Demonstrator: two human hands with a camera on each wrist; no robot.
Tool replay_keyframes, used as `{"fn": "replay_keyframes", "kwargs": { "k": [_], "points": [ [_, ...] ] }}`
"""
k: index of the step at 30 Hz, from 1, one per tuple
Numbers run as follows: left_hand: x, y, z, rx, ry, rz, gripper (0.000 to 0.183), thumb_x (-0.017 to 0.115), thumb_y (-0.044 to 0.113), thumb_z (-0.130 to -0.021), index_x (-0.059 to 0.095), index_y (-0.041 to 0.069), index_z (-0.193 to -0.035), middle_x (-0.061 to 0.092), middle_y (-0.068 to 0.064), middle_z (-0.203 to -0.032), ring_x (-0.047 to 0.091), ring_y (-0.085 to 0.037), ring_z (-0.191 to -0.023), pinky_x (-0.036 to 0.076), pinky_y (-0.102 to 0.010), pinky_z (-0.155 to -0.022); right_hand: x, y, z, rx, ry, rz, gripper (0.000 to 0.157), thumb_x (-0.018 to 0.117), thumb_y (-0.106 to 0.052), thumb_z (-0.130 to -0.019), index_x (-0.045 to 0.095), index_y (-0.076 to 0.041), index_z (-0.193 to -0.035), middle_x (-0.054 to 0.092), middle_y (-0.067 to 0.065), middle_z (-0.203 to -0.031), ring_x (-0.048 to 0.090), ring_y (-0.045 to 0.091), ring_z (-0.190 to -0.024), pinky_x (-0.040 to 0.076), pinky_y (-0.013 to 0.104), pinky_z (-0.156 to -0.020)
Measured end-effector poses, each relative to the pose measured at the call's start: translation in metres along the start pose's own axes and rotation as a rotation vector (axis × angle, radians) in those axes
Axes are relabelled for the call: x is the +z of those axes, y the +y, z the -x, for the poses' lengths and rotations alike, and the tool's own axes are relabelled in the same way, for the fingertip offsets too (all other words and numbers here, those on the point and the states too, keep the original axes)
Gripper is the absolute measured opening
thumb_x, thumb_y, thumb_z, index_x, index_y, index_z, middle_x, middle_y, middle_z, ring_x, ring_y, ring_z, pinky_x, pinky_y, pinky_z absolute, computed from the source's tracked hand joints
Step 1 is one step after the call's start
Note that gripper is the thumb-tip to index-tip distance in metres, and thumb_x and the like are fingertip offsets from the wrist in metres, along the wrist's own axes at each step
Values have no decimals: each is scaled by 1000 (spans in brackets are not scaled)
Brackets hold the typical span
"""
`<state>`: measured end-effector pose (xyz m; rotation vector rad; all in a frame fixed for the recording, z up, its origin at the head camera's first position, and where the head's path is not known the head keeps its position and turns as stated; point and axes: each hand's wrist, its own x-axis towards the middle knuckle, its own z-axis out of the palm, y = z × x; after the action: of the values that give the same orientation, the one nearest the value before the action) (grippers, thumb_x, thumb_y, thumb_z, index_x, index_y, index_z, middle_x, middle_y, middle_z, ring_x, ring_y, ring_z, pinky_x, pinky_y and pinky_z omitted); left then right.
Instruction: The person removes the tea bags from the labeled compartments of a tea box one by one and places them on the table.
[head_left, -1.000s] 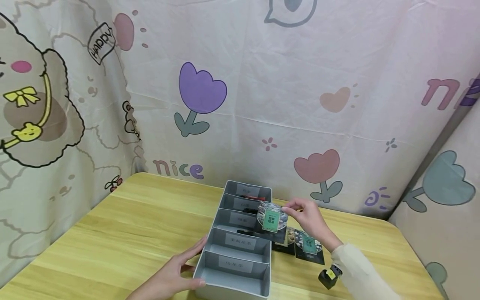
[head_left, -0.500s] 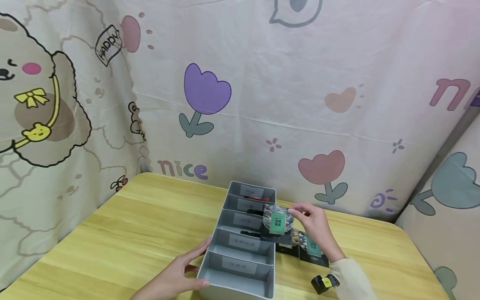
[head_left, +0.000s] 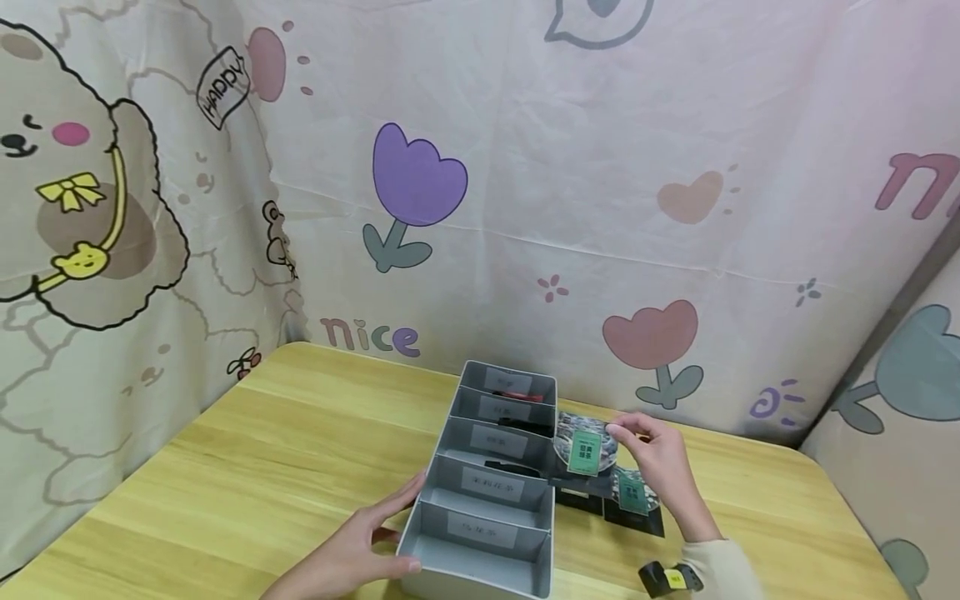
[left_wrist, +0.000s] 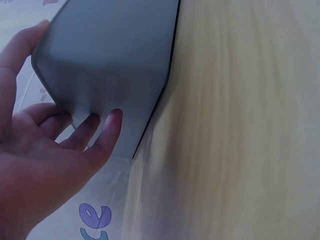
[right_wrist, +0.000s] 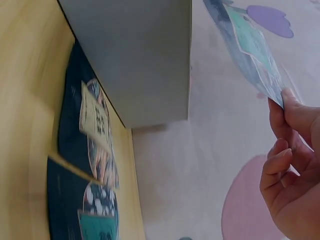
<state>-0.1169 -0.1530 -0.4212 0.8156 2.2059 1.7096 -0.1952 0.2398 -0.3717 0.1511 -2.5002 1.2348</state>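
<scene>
A long grey divided storage box (head_left: 480, 565) stands on the table with paper labels on its inner walls. My left hand (head_left: 360, 542) grips its near left corner, thumb at the front and fingers against the side; in the left wrist view the fingertips press the smooth wall (left_wrist: 100, 65). Between thumb and forefinger, my right hand (head_left: 663, 467) pinches the corner of a dark tea packet (head_left: 585, 454) with a green label, raised just right of the box. Two more tea packets lie on the table below, one with a cream label (right_wrist: 95, 117), one with a green label (right_wrist: 97, 227).
In the box's far compartments lie a red-edged packet (head_left: 517, 397) and black packets (head_left: 525, 427). A patterned curtain (head_left: 495, 183) hangs right behind the wooden table (head_left: 315, 417). A small black device (head_left: 667, 577) sits at the right sleeve.
My right hand has moved right with the tea packet, from overlapping the box's right edge to beside it. The left hand keeps its place on the box. The head view has shifted slightly.
</scene>
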Motion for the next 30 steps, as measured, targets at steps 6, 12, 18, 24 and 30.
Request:
{"fn": "replay_keyframes", "kwargs": {
  "k": [6, 12, 18, 24, 30],
  "points": [
    [1, 0, -1, 21, 1, 0, 78, 67, 7, -89, 22, 7, -153, 14, -21, -156, 31, 8, -127, 46, -27, -92, -18, 10, 0, 16, 0, 53, 19, 68, -22, -92, 72, -4, -96, 69, 9, -96, 55, 14, -81, 45, 28, -66],
    [0, -2, -1, 52, -1, -6, 78, 67, 6, -89, 22, 7, -154, 17, -3, -158, 30, 7, -129, 47, -28, -92, -28, 26, 0, 24, -10, 132, 17, 69, -17, -91, 72, -1, -94, 69, 8, -85, 53, 13, -72, 43, 27, -62],
    [-1, -3, 1, 32, -5, -5, 78, 66, 6, -89, 22, 8, -154, 19, 8, -156, 30, 7, -129, 46, -28, -92, -37, 44, 2, 55, -20, 201, 17, 69, -18, -91, 71, -1, -92, 69, 7, -83, 52, 13, -71, 41, 27, -60],
    [-1, -4, 0, 22, -7, 5, 78, 67, 7, -90, 22, 9, -154, 19, 10, -156, 30, 8, -128, 46, -28, -92, -56, 61, -1, 96, -55, 248, 22, 68, -20, -92, 70, 1, -94, 70, 10, -85, 56, 19, -78, 44, 31, -65],
    [-1, -6, 0, 65, -18, 20, 80, 67, 4, -89, 22, 17, -155, 17, 12, -157, 26, 10, -129, 46, -27, -92, -71, 77, -1, 105, -91, 289, 22, 67, -21, -93, 69, 1, -92, 71, 12, -87, 57, 20, -81, 45, 35, -68]
  ]
}}
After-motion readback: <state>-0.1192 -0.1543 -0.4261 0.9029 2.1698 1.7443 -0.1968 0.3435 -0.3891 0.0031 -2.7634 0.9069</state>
